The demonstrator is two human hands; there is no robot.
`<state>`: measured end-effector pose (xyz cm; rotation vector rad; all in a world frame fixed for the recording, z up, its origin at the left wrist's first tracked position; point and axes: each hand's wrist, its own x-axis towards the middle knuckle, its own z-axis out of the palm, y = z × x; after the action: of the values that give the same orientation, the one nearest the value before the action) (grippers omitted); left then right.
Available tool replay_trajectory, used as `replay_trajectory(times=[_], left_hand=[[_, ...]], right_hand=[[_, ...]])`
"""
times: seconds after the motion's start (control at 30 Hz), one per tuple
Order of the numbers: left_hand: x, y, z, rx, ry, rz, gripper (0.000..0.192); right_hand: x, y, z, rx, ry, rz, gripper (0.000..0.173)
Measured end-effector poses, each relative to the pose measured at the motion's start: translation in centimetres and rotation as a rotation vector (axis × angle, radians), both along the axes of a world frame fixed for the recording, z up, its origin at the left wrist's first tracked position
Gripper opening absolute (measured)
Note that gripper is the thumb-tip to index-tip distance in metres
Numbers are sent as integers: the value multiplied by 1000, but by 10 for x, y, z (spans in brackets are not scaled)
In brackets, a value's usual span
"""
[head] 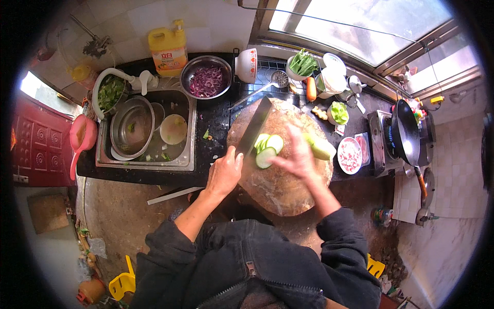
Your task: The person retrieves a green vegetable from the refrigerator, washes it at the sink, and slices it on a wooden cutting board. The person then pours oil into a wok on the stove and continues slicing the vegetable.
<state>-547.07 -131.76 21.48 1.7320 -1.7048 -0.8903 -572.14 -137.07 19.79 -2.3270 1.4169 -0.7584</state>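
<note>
My left hand (224, 172) grips the handle of a broad-bladed kitchen knife (254, 125), its blade slanting up and away over the left side of a round wooden chopping board (270, 195). Several thin round slices of a pale green squash (266, 157) lie overlapping just right of the blade. Blurred by motion, my right hand (297, 156) hovers over the board with fingers spread and nothing in it. Its fingertips are close to the slices; whether they touch cannot be told. An uncut piece of the squash (323, 149) rests on the right, partly hidden behind that hand.
Left of the board is a steel sink (193, 154) with a metal basin (131, 127). Behind stand a bowl of shredded purple cabbage (206, 82), a skimmer (279, 78) and a carrot (311, 89). To the right are a bowl of diced meat (350, 155) and a wok (405, 131) on a gas stove.
</note>
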Motion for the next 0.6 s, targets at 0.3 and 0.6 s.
replay_trajectory(times=[0.3,0.6], left_hand=[[13,17,-14,71,3,50,25],[17,26,-14,84,12,63,25]], right_hand=[[32,11,-52,-28,-6,-40,94],[41,16,-62,-57,112,-77,62]])
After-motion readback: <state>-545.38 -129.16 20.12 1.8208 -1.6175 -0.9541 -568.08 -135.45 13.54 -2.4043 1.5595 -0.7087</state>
